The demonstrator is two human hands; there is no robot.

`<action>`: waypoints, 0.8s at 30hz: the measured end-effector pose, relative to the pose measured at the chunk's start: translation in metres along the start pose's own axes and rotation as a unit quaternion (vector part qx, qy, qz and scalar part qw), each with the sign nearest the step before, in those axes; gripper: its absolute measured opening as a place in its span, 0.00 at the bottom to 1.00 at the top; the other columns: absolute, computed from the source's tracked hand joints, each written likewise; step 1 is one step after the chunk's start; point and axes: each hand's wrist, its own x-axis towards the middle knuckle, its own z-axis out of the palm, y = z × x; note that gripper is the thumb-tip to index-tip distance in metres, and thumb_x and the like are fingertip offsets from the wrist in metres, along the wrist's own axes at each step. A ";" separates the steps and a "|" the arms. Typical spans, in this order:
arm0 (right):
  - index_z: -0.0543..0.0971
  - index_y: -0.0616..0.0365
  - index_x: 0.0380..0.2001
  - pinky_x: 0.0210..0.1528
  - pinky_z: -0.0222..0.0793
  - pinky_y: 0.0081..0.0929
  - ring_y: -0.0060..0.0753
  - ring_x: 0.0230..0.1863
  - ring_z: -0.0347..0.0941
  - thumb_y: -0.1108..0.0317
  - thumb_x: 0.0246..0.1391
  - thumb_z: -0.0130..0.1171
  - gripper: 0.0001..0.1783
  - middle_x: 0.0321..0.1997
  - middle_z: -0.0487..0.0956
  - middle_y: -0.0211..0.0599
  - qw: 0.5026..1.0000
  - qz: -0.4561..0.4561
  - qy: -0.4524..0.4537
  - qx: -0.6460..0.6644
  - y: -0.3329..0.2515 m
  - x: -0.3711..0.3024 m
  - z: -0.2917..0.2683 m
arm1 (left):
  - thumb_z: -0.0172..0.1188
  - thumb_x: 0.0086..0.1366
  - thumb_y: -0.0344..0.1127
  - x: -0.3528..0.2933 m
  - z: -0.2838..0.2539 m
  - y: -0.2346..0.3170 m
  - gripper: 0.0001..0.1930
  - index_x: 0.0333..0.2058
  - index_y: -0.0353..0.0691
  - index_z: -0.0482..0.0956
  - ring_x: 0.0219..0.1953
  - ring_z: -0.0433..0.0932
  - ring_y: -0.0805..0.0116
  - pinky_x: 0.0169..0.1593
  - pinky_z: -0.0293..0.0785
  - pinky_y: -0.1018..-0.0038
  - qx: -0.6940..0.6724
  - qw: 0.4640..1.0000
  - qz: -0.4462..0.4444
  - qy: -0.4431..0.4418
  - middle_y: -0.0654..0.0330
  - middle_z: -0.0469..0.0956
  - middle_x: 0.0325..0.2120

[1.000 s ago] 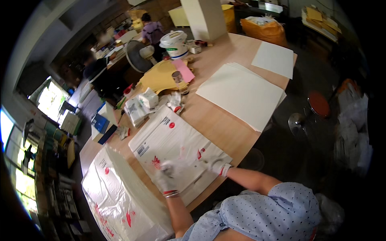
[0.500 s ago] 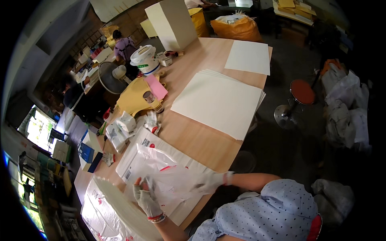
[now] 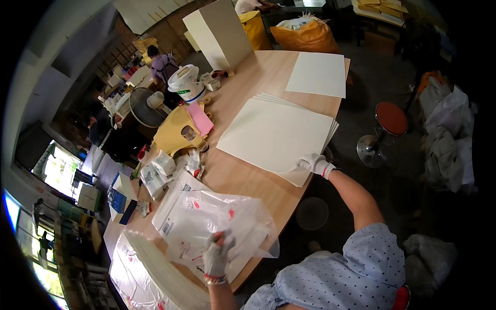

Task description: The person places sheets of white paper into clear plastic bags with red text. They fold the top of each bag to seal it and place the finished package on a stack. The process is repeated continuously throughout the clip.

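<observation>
My right hand (image 3: pixel 313 164), in a white knit glove, pinches the near right corner of the top white sheet (image 3: pixel 274 132). That corner curls up slightly from the stack of large white sheets. Lower on the table my left hand (image 3: pixel 217 254), in a glove with bare fingertips, has its fingers curled on a clear plastic bag (image 3: pixel 243 212) with red print. The bag spreads over a pile of flat white printed bags (image 3: pixel 168 226) and hangs past the table's near edge. Part of the left fingers is blurred.
A thick stack of plastic bags (image 3: pixel 139 274) lies at the near left. A tape roll (image 3: pixel 190 135), a pink sheet (image 3: pixel 200 120), a white bucket (image 3: pixel 187 85) and a fan (image 3: pixel 147 106) stand farther off. A red stool (image 3: pixel 391 119) is to the right. Two people work beyond.
My right hand has left the plastic bag and moved up and right to the white sheets, taking hold of a corner. The bag now lies spread wider under my left hand.
</observation>
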 end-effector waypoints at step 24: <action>0.76 0.60 0.40 0.43 0.69 0.36 0.46 0.41 0.75 0.49 0.43 0.60 0.27 0.37 0.79 0.49 0.971 0.225 -0.052 0.067 -0.195 -0.116 0.046 | 0.50 0.59 0.49 -0.043 0.075 -0.148 0.36 0.58 0.28 0.54 0.51 0.67 0.40 0.53 0.66 0.56 0.660 0.652 0.214 -0.305 0.33 0.63 0.50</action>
